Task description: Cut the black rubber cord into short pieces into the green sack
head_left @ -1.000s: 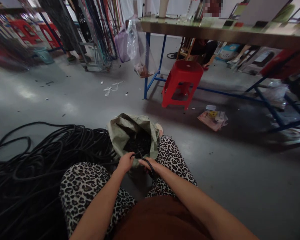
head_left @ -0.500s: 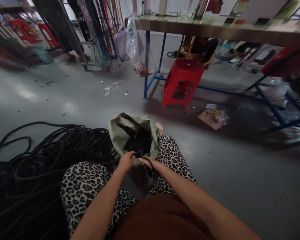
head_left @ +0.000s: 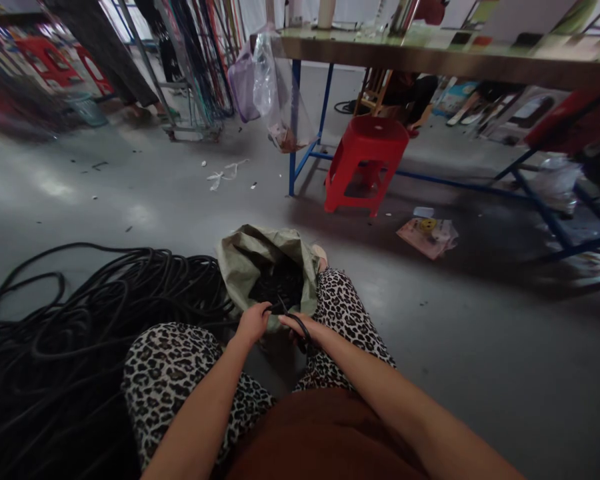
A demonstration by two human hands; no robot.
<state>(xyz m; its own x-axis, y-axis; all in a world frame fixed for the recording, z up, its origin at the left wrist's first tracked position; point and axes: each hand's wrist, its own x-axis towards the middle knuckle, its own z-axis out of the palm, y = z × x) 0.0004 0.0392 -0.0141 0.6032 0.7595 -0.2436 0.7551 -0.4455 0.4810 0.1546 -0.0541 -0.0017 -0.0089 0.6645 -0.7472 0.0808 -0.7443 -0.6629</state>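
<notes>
While the hands point(head_left: 253, 324) grip black cord point(head_left: 275, 308) (left) and scissors point(head_left: 304, 328) (right), a background person's legs point(head_left: 105, 57) have shifted.

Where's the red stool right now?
In the head view, the red stool stands on the floor ahead, slightly right of the sack, beside the blue legs of the long table.

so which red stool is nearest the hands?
The red stool by the blue-legged table, right of the hanging clear bag; the other red stools I can make out are farther off, upper left.
</notes>
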